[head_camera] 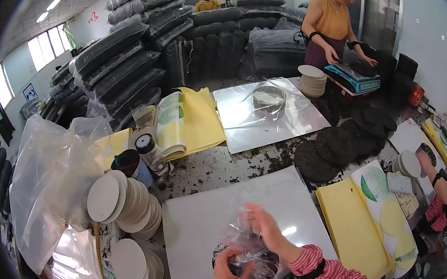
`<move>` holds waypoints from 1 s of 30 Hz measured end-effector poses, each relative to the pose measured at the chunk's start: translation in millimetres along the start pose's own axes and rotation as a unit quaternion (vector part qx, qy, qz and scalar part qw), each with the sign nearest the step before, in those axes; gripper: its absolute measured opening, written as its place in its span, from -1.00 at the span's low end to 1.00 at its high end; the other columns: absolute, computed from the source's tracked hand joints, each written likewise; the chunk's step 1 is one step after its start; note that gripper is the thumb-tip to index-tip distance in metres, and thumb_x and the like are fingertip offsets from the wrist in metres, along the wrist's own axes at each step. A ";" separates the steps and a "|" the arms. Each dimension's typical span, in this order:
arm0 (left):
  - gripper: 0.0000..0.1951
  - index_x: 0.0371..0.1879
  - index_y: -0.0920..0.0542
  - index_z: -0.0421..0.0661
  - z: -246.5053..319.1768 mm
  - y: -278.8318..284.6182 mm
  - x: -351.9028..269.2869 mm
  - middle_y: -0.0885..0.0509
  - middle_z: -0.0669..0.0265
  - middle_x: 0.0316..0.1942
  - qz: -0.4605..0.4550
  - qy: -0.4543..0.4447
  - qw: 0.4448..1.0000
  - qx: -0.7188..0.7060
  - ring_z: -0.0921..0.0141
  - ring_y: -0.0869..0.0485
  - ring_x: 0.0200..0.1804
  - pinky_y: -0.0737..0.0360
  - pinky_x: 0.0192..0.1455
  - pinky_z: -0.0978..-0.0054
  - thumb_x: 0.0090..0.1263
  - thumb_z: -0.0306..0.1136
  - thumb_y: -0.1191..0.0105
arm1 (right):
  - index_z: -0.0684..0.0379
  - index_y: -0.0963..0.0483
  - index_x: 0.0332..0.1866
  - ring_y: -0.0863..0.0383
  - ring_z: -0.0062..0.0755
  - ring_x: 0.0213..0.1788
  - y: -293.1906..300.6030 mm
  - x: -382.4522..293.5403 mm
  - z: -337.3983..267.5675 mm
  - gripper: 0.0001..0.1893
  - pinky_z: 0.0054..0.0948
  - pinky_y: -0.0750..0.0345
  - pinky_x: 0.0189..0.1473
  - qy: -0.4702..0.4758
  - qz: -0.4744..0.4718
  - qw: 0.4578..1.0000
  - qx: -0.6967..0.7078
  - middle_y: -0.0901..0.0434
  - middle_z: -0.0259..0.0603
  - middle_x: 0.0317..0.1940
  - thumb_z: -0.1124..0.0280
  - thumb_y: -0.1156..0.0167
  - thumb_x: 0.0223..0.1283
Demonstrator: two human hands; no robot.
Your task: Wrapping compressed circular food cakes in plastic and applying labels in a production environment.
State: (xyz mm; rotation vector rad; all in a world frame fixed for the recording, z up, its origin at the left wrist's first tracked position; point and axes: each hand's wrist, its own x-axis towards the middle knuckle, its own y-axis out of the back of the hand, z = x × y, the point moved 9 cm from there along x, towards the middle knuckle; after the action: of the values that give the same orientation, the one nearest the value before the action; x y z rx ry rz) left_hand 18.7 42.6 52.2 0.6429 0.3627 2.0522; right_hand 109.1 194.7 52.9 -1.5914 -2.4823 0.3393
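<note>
A round dark cake of dried, leafy-looking material (218, 254) lies low on the white sheet before me, partly covered by crumpled clear plastic film (239, 236). My left hand (229, 275) curves over the film on the cake's near left side, thumb and fingers gripping it. On the other side my right hand (267, 229) is raised, its fingers against the bunched top of the film; whether they pinch it is unclear. Both hands hide much of the cake. The smooth white sheet (198, 207) lies beneath.
Stacked pale discs (128, 264) stand left, near a lidded clear jar (151, 151). Yellow printed paper (351, 228) and overlapping dark cakes (330, 148) lie right. Opposite, a metal ring (269, 98) sits under film; a co-worker handles film at a scale (354, 78). Another works right.
</note>
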 end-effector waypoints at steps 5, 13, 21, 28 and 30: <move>-0.42 0.07 -0.56 -0.18 -16.8 13.0 0.2 -0.44 0.08 0.11 0.112 0.005 0.992 -0.057 0.17 -0.56 0.04 -0.55 0.11 0.28 -0.05 -0.52 -0.39 | 0.23 -0.59 -0.02 -0.63 -0.10 -0.15 -56.7 -92.6 -32.5 -0.72 -0.21 -0.58 0.01 0.327 -0.228 0.875 -0.276 -0.62 -0.07 -0.14 0.50 -0.28 0.13; -0.42 0.22 -0.48 -0.25 19.7 0.9 10.6 -0.47 0.05 0.30 -0.056 -0.111 0.986 0.111 0.05 -0.40 0.39 -0.32 0.43 0.04 0.08 -0.56 -0.10 | 0.21 -0.55 -0.31 -0.61 -0.18 -0.24 -41.9 -77.8 -1.2 -0.84 -0.29 -0.58 -0.26 0.217 -0.257 0.848 -0.409 -0.56 -0.20 -0.32 0.47 -0.35 -0.02; -0.27 0.39 -0.33 -0.26 33.1 -44.6 4.7 -0.24 0.03 0.49 -0.209 -0.131 0.919 0.307 0.09 -0.16 0.55 0.12 0.52 -0.21 0.26 -0.08 -0.07 | 0.16 -0.56 -0.23 -0.61 -0.21 -0.20 -8.4 -74.9 3.0 -0.81 -0.31 -0.59 -0.19 0.171 -0.220 0.788 -0.549 -0.56 -0.25 -0.30 0.42 -0.29 0.01; -0.31 0.39 -0.38 -0.14 29.1 -30.2 -3.4 -0.33 0.04 0.43 -0.206 -0.105 0.912 0.340 0.07 -0.24 0.50 -0.04 0.49 -0.18 0.22 -0.21 -0.19 | 0.23 -0.61 -0.23 -0.68 -0.10 -0.22 122.4 -49.3 -73.6 -0.88 -0.26 -0.62 -0.14 0.284 0.025 0.849 -0.446 -0.67 -0.11 -0.27 0.52 -0.32 0.12; -0.12 0.53 -0.11 -0.15 16.6 -42.3 -4.9 -0.02 0.04 0.58 -0.266 -0.090 0.896 0.344 0.09 0.05 0.61 0.19 0.52 -0.25 0.23 -0.12 -0.15 | 0.20 -0.60 -0.26 -0.66 -0.09 -0.18 250.9 -30.0 -76.8 -0.88 -0.18 -0.60 -0.12 0.224 0.179 0.754 -0.592 -0.66 -0.12 -0.22 0.47 -0.29 0.07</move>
State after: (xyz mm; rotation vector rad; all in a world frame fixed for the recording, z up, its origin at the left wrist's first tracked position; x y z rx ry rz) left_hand 59.7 60.9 43.8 1.0109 1.0538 1.2993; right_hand 360.4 276.1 55.0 -2.0890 -1.9280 -1.6982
